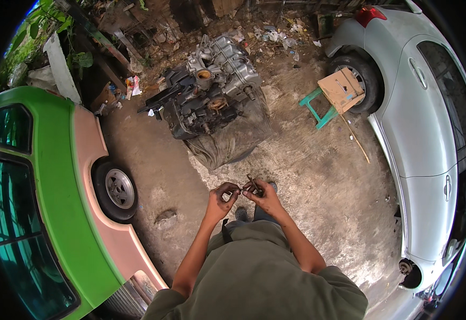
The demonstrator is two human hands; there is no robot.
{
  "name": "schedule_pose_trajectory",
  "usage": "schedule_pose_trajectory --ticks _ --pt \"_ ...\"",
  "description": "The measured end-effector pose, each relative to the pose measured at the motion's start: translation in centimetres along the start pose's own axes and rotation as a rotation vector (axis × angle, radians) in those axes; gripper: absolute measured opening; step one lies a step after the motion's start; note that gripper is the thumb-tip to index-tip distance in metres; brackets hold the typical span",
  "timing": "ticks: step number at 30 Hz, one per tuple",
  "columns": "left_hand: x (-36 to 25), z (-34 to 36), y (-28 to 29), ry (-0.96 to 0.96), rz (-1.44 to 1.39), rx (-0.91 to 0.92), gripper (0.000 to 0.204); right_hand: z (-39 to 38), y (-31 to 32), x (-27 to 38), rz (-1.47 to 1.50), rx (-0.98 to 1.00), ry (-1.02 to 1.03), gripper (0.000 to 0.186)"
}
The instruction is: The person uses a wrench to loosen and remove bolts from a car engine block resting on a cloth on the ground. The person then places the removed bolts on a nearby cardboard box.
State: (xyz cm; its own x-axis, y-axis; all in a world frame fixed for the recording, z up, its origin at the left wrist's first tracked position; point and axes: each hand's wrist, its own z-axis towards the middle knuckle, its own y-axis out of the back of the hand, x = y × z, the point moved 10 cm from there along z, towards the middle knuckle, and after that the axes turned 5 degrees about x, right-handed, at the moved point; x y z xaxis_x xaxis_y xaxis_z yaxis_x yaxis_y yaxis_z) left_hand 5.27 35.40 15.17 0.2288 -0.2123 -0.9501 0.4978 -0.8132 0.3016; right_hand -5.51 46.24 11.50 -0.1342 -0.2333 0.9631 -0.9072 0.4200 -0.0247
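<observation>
In front of my waist, both hands meet at the fingertips. My right hand (265, 197) is closed round a slim metal wrench (252, 182), whose rounded end points up and away from me. Opposite it, my left hand (223, 197) is closed in a pinch on a small dark piece too small to name. That piece lies between the two hands, close to the right fingertips. Dark grime covers the fingers of both hands.
Beyond my hands, a dismantled engine (211, 88) rests on a dark cloth (225, 146). A green and pink vehicle (57, 160) stands left, a silver car (414, 133) right. Beside its wheel, cardboard (342, 90) lies on a green stool (326, 116), near a thin stick (356, 140).
</observation>
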Motion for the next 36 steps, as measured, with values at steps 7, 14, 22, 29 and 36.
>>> schedule_pose_trajectory --ticks 7,14,22,29,36 --pt "-0.7 0.8 2.5 -0.057 0.000 -0.043 0.011 2.3 -0.8 0.4 0.070 -0.054 -0.006 0.026" --pt "0.1 2.9 5.2 -0.011 0.008 -0.098 0.012 5.9 -1.7 2.8 0.045 -0.020 0.101 0.022" --pt "1.5 5.9 7.1 0.061 -0.058 -0.165 0.015 10.4 -0.8 3.5 -0.017 0.039 -0.009 0.021" --pt "3.1 8.4 10.0 0.074 -0.103 -0.227 0.021 13.4 1.2 3.9 0.008 -0.051 0.044 0.023" --pt "7.0 11.8 14.0 0.155 -0.258 -0.157 0.030 16.7 0.8 -0.3 -0.016 -0.315 -0.071 0.024"
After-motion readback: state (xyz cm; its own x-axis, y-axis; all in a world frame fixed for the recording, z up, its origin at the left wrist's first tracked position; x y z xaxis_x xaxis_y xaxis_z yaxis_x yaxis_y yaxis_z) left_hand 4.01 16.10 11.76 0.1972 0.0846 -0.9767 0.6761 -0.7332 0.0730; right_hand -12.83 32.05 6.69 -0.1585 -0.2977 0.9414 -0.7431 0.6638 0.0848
